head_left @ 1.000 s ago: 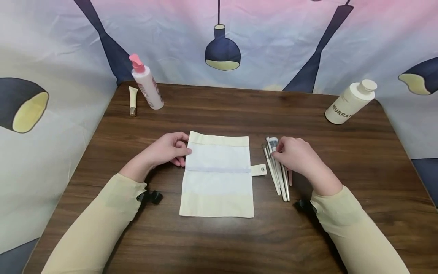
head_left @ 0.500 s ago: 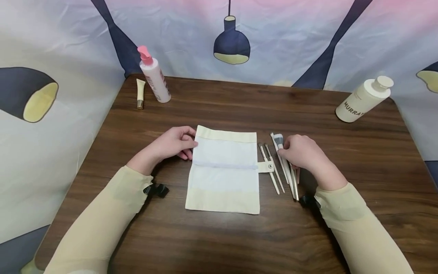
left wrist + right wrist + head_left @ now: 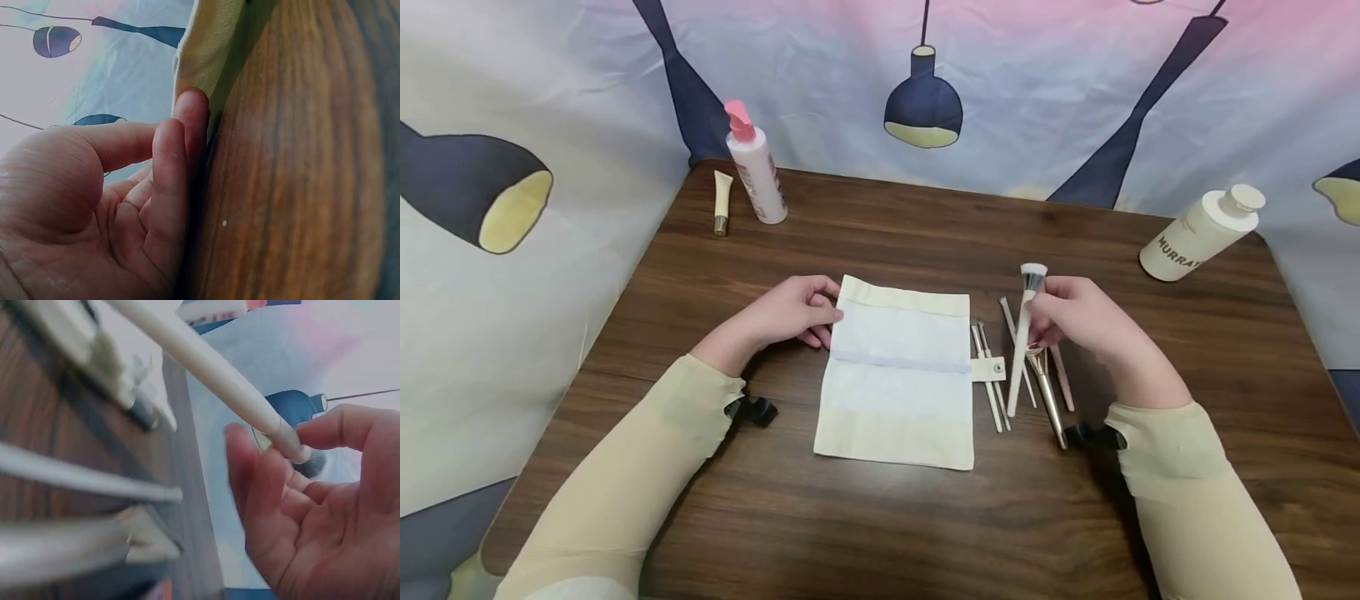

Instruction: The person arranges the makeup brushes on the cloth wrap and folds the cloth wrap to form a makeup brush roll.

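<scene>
A cream and white cloth brush roll (image 3: 895, 392) lies unfolded on the table, its snap strap (image 3: 987, 370) pointing right. My left hand (image 3: 797, 312) pinches its left edge between thumb and fingers; the left wrist view shows the cream cloth (image 3: 209, 50) at the fingertips. My right hand (image 3: 1086, 315) pinches a white-handled makeup brush (image 3: 1020, 358) near its ferrule, bristles at the far end, held above the other brushes. Two slim brushes (image 3: 993, 408) lie by the strap. Below the right hand lie a gold-handled brush (image 3: 1051, 407), a pink-handled one (image 3: 1063, 385) and another pale brush (image 3: 1007, 310).
At the back left stands a pink-topped pump bottle (image 3: 760, 179) beside a small cream tube (image 3: 722, 200). A white bottle (image 3: 1195, 237) stands at the back right. A printed cloth (image 3: 827, 100) hangs behind the wooden table (image 3: 880, 533).
My right hand has lifted the white-handled brush off the bunch, and the brushes have spread apart. The left hand stays at the roll's edge. The head view has shifted slightly.
</scene>
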`<state>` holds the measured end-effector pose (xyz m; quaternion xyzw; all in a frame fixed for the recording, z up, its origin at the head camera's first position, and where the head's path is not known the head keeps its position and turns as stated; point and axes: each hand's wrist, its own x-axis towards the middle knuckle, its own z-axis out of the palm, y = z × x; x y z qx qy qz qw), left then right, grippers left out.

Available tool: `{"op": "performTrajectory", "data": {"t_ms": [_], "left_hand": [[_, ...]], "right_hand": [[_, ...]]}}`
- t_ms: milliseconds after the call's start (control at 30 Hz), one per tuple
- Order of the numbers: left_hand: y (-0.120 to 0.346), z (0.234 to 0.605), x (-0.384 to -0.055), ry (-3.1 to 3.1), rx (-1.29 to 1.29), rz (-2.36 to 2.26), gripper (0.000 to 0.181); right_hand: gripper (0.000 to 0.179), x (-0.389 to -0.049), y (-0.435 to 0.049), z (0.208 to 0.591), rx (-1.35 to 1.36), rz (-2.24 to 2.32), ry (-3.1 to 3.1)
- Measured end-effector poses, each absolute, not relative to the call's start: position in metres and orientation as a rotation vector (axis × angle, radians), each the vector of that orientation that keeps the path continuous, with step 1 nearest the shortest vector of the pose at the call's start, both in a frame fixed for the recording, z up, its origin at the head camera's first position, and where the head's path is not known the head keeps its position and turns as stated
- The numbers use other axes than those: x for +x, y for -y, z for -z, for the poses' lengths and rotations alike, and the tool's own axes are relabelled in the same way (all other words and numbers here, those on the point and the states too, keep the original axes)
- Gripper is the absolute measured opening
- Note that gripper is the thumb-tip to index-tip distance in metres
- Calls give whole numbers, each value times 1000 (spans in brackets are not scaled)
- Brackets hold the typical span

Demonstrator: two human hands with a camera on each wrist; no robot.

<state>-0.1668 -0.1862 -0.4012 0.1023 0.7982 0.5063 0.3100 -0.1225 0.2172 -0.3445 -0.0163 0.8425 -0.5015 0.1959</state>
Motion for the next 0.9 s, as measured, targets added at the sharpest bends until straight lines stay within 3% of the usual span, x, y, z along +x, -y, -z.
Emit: {"op": "performTrajectory", "data": {"t_ms": [333,900], "left_hand": [[187,397,-165,-2107,266,-1356,35],[188,406,-165,-2111,264,-1373,34]], "right_hand": [[11,-146,-181,341,14,1846,-1989],[11,-183,-90,367,81,1927,-1868]]}}
